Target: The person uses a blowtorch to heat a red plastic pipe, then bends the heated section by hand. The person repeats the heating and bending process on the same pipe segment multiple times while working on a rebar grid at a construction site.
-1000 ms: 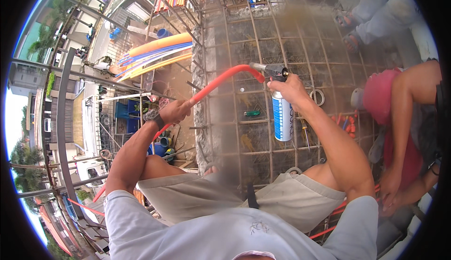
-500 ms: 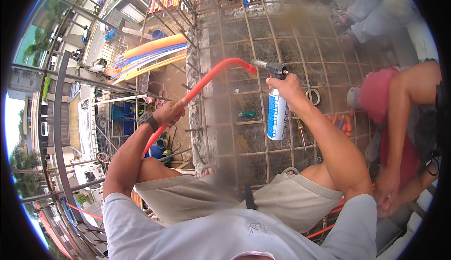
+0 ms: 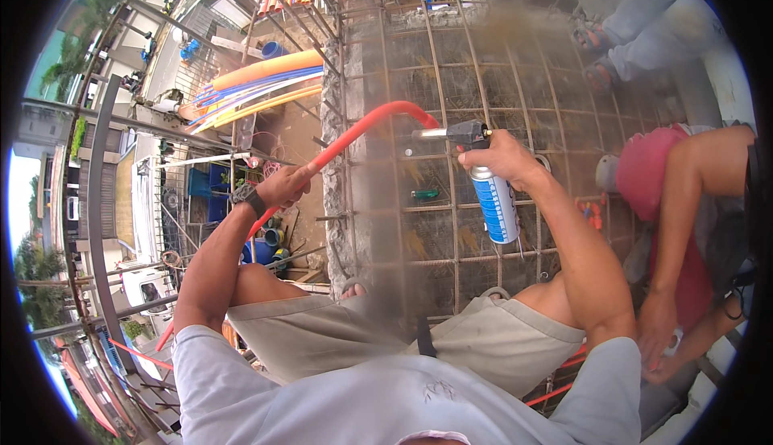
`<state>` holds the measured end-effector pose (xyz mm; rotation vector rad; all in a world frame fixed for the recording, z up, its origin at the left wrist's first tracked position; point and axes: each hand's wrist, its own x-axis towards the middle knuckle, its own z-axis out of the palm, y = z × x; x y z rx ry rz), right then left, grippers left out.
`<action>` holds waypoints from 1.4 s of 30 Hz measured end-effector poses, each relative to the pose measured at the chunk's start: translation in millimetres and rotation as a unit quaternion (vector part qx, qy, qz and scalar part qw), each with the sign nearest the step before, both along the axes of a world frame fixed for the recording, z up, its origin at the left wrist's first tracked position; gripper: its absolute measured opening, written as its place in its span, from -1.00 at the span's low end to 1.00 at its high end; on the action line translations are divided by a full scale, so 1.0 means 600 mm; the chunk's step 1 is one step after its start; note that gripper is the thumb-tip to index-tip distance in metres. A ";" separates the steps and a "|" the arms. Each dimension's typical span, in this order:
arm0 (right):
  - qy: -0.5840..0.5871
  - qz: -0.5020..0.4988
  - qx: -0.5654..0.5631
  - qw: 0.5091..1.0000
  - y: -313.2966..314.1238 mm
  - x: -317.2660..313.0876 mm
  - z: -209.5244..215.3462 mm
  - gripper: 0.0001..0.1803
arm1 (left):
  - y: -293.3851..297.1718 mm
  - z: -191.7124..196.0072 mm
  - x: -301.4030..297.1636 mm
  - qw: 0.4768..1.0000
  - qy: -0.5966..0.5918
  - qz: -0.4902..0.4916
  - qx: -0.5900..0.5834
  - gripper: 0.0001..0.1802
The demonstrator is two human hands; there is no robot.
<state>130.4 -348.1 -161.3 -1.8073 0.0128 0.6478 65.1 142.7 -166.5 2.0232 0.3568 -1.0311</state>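
Observation:
My left hand (image 3: 283, 187) is closed around a bright red-orange plastic pipe (image 3: 350, 137), which rises to the right and bends downward near its far end. In my right hand (image 3: 511, 161) is a blow torch, its black head (image 3: 465, 133) on top of a blue-and-white gas canister (image 3: 495, 210). The fingers wrap around the top of the canister, and the canister slants down to the right. The torch's metal nozzle points left, just under the pipe's bent end. I cannot make out a flame.
A rebar grid (image 3: 456, 227) spreads below, with a green tool (image 3: 425, 195) and orange fittings (image 3: 592, 212) among it. Left of the rough concrete edge (image 3: 332, 99) is a drop, with bundled pipes (image 3: 266, 71) lower down. A co-worker in a red cap (image 3: 651, 163) bends at the right; another person's legs (image 3: 656, 26) are beyond.
The torch has turned: its nozzle has come left and lower, under the pipe's end, and the canister's base has swung right. My left hand keeps its hold on the pipe.

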 end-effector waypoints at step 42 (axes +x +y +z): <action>0.034 0.035 0.041 0.998 -0.039 -0.006 -0.013 -0.79 | -0.041 0.052 -0.011 0.890 -0.255 -0.285 0.248 -0.42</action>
